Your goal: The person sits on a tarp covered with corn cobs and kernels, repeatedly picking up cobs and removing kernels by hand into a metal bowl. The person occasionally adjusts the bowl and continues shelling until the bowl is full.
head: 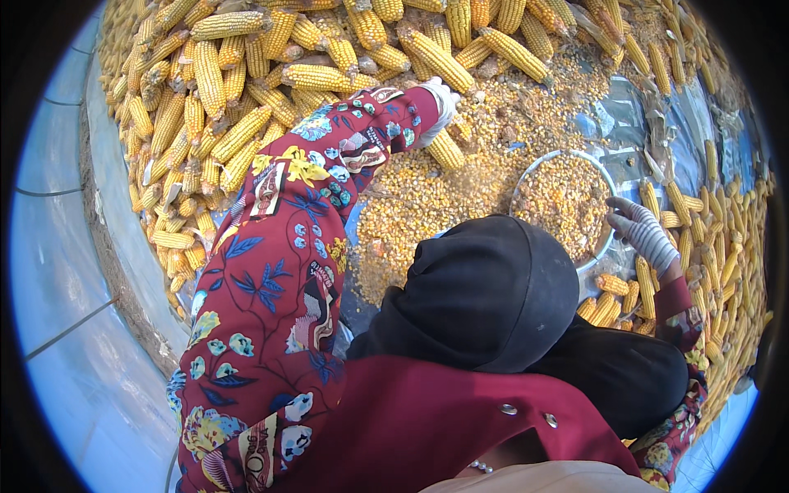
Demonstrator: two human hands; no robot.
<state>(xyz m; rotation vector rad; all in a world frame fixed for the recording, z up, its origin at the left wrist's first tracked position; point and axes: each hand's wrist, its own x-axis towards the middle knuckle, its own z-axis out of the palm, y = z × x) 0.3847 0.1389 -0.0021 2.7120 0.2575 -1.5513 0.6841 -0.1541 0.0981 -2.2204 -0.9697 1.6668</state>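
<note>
My left hand [440, 112], in a pale glove, reaches to the edge of the heap of corn cobs [234, 80]. One yellow cob [436, 60] lies just beyond it, and another corn cob [445, 151] lies just on the near side. The sleeve and the back of the hand hide most of its fingers, so its grip is unclear. My right hand [641, 229], in a grey striped glove, has its fingers apart at the right rim of a round, pale-rimmed container [596, 161]. Loose corn kernels [561, 203] fill that container.
More loose kernels [400, 215] spread over the ground between the heap and my knees in black trousers [493, 296]. Cobs [721, 259] cover the right side. Blue-grey sheeting [629, 123] shows beyond the container, and a pale blue surface [55, 246] runs along the left.
</note>
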